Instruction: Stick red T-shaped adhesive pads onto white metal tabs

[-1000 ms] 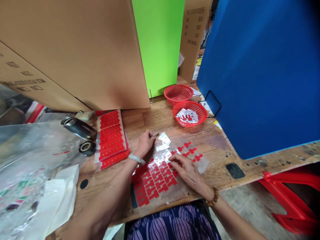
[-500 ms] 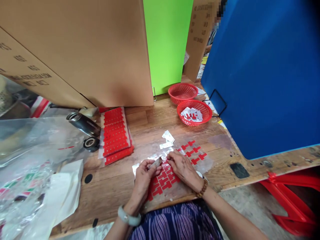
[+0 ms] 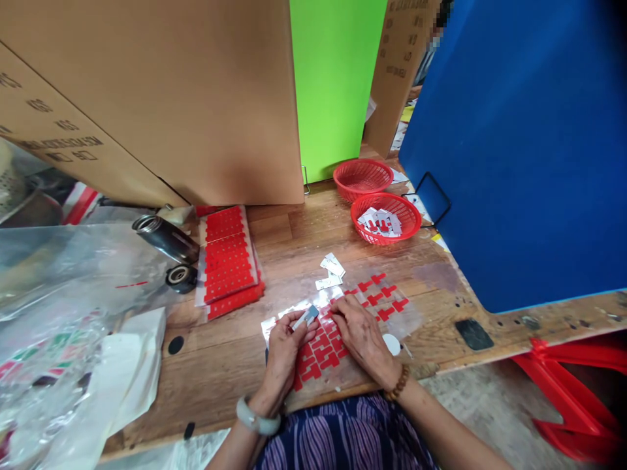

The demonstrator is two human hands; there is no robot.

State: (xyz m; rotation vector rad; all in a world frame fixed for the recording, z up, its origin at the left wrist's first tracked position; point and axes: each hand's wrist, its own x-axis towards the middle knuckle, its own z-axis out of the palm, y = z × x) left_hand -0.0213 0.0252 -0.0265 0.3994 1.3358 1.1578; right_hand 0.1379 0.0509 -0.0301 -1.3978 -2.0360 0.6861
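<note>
My left hand [image 3: 285, 346] is closed on a small grey-and-white card [image 3: 306, 318], pinched between thumb and fingers above the sheet. My right hand [image 3: 361, 336] rests on a clear sheet with red T-shaped stickers [image 3: 321, 352], its fingers curled together at the sheet; whatever lies between its fingertips is hidden. More red stickers show on the sheet to the right of that hand. Just beyond the sheet lie a few loose white cards [image 3: 332, 266]. A white round piece [image 3: 391, 344] sits beside my right wrist.
Two red baskets [image 3: 363, 180] stand behind; the nearer basket [image 3: 412, 230] holds cards with red pieces. Red sheets [image 3: 228, 251], a dark flask [image 3: 169, 239] and its lid [image 3: 181, 277] lie left, near plastic bags [image 3: 44, 385]. A blue panel [image 3: 519, 150] and cardboard [image 3: 230, 98] bound the table.
The card in my left hand has turned, so its grey and white face shows more. My right hand stays at the sheet with its fingers slightly shifted. The whole view has shifted a little.
</note>
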